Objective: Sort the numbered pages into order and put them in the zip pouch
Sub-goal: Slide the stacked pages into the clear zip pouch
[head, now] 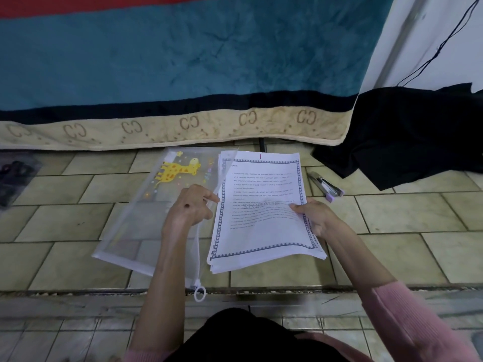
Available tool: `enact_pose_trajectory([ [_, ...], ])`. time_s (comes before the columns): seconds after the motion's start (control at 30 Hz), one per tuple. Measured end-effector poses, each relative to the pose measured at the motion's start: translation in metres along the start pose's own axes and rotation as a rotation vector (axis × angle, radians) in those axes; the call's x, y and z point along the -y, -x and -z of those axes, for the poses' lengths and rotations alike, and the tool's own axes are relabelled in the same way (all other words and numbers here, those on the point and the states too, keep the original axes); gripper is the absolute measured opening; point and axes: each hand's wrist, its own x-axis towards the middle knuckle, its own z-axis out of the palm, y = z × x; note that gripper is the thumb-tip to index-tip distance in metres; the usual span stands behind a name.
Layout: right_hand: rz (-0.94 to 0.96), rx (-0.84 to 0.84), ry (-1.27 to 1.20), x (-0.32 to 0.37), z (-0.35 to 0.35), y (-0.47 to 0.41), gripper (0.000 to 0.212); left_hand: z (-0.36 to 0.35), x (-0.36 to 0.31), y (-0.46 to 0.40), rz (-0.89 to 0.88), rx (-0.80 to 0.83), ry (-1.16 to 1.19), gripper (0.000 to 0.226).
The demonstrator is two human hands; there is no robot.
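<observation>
Top page (261,205) — "STORAGE" watermark, perhaps numbered 1.

- The floor (407,215) is covered with pale beige-green tiles and dark joints.
- A teal blanket (183,53) with a cream border (167,129) hangs down to it.
- A white wall (449,48) with a thin black cable (444,45) stands at the right.
- A black cloth (407,137) lies below the wall.

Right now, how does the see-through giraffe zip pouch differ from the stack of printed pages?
The translucent mesh zip pouch with a yellow giraffe lies on the tiled floor, pinched at its zip edge by the left hand; the white stack of bordered printed pages is gripped by the right hand. The pouch shows tiles through it; the pages are opaque. The pouch looks flat; the pages are thick. Both are rectangular, side by side.
</observation>
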Motion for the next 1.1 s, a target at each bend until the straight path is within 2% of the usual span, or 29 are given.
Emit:
enact_pose_trajectory([
  [0.3, -0.070, -0.038, -0.040, 0.003, -0.005, 0.001, 0.034, 0.011, 0.000, 0.009, -0.028, 0.075, 0.061, 0.056],
  [0.53, -0.101, -0.032, -0.086, 0.005, -0.010, 0.007, 0.019, 0.010, 0.006, 0.009, -0.047, 0.110, 0.095, 0.061],
  [0.97, 0.145, -0.206, -0.066, -0.008, -0.026, 0.023, 0.018, 0.020, 0.020, 0.003, -0.073, 0.167, 0.076, 0.074],
  [1.03, 0.168, -0.215, -0.030, -0.008, -0.028, 0.025, 0.017, 0.023, 0.020, 0.004, -0.077, 0.169, 0.089, 0.071],
  [1.1, 0.182, -0.216, 0.005, -0.008, -0.029, 0.027, 0.017, 0.023, 0.013, 0.007, -0.084, 0.149, 0.092, 0.059],
])
